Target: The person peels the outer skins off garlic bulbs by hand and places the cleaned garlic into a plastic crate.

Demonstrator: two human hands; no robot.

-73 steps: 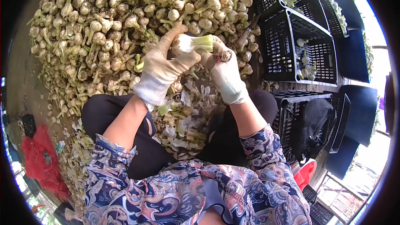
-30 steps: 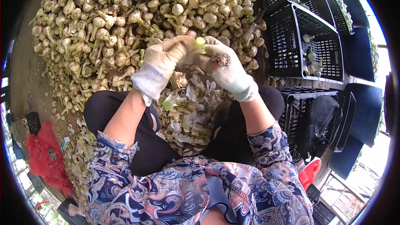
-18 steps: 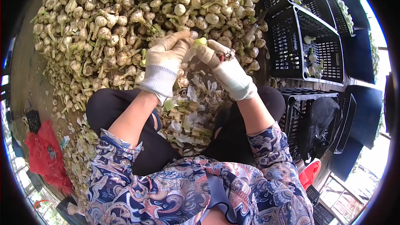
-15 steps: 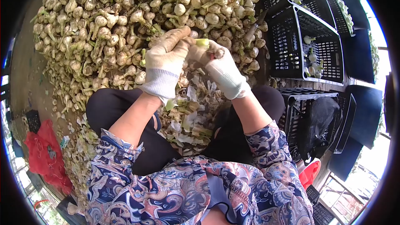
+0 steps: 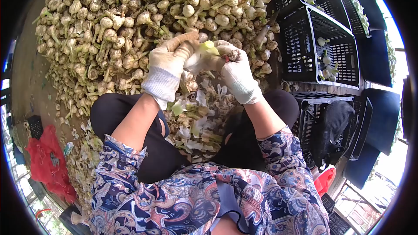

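Between my two gloved hands is a garlic bulb (image 5: 196, 64) with a cut pale green stem pointing up. My left hand (image 5: 170, 61) grips it from the left, fingers bent round it. From the other side my right hand (image 5: 232, 63) closes on the bulb and stem. A small dirty root clump (image 5: 234, 55) and a bit of something red show at my right fingers; what the red thing is, I cannot make out. Beyond both hands lies a large heap of unpeeled garlic (image 5: 100, 30). Peeled skins (image 5: 198, 126) cover the ground between my legs.
Black crates stand at the right; one crate (image 5: 311, 48) holds several peeled bulbs. Nearer is another crate (image 5: 305, 117) with a black mesh bag (image 5: 333, 126) on it. Dark blue panels (image 5: 379, 117) stand farther right. A red net (image 5: 48, 161) lies at the left.
The bulb has been turned in my hands; its stem, which pointed right at first, now points up. My hands have shifted slightly and moved a little apart since the last earlier frame.
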